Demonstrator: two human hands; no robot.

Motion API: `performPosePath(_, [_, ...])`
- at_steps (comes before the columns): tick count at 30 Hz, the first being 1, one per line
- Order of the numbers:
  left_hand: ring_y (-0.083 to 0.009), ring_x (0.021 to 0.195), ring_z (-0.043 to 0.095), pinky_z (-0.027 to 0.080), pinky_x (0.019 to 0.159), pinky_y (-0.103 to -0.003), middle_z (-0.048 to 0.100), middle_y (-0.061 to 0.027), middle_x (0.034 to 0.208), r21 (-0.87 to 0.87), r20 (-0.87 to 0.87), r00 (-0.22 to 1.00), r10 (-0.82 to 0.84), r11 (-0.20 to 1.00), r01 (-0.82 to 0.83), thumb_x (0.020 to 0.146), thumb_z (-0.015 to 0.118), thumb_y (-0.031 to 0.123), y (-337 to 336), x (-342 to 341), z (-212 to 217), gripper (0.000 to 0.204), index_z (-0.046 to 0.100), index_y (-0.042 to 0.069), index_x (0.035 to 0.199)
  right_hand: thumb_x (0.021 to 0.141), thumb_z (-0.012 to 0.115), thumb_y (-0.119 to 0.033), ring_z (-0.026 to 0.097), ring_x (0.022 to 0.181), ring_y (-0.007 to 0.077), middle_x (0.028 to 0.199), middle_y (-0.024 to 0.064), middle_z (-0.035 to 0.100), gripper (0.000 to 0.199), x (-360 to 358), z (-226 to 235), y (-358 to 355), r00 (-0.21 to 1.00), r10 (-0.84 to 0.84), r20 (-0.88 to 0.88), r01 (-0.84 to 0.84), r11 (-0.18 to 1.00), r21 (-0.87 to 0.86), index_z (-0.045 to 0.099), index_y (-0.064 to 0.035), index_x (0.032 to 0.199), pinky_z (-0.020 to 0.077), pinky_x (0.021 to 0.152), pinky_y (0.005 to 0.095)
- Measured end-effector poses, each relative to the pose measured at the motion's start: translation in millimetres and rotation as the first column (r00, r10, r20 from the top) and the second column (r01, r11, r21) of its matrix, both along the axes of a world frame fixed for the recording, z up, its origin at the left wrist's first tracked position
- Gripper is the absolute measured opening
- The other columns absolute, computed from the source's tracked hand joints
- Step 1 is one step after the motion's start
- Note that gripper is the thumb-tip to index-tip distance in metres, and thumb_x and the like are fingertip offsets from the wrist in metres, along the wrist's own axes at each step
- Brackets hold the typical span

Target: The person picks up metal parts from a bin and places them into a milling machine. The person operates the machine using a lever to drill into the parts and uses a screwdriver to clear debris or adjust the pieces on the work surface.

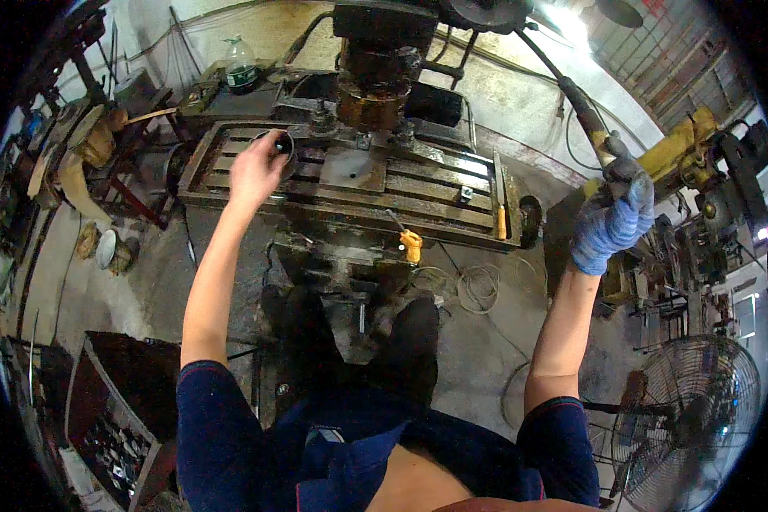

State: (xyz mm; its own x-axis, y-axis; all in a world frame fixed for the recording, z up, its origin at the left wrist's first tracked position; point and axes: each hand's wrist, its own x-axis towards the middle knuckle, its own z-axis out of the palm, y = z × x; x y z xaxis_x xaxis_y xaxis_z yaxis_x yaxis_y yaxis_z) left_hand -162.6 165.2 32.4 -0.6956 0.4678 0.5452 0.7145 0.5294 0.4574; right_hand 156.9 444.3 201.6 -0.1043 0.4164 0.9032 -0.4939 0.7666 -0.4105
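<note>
My bare left hand (256,173) is over the left part of the slotted machine table (435,208), its fingers curled at a round, dark, cup-like thing (290,152). What lies between those fingertips is hidden. Raised at the right, my right hand (616,209) wears a blue-grey glove and wraps round a long machine lever (582,107). A flat metal plate (341,170) with a dark hole lies mid-table, below the machine's head (374,85). Farther right are a small metal block (465,196) and a long tool with a yellow handle (501,222).
A yellow-orange object (410,247) with a dark rod stands at the table's front edge. Coiled cable (479,288) lies on the floor. A caged fan (687,418) stands lower right, a metal bin (115,401) lower left. A clear bottle (240,64) stands behind the table.
</note>
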Motion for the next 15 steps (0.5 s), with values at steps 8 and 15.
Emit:
performPosePath(8, [-0.0332,0.086,0.058,0.043,0.077,-0.044,0.058,-0.0149,0.094,-0.367,-0.074,0.990,0.124,0.919,-0.143,0.076,0.059,0.019,-49.5,-23.4,-31.8,0.044,0.050,0.012,0.118,0.080,0.049,-0.020,0.059,0.090,0.0238,0.092,0.0191,0.063,0.023,-2.4,4.3,0.8,0.999,0.034,-0.035,-0.035,0.999,-0.029,0.059,0.0006,0.080,0.0417,0.080,0.0301])
performPosePath(15, [-0.0269,0.066,0.059,0.046,0.060,-0.035,0.062,-0.0123,0.072,0.135,0.102,0.975,0.198,0.968,-0.211,0.083,0.050,0.011,-59.9,-40.2,-59.4,0.023,0.060,0.000,0.100,0.082,0.050,-0.024,0.055,0.071,0.0126,0.087,0.0118,0.063,0.026,-3.1,15.8,-6.2,0.998,-0.001,-0.068,-0.003,0.998,-0.062,0.061,0.0003,0.082,0.0401,0.065,0.0227])
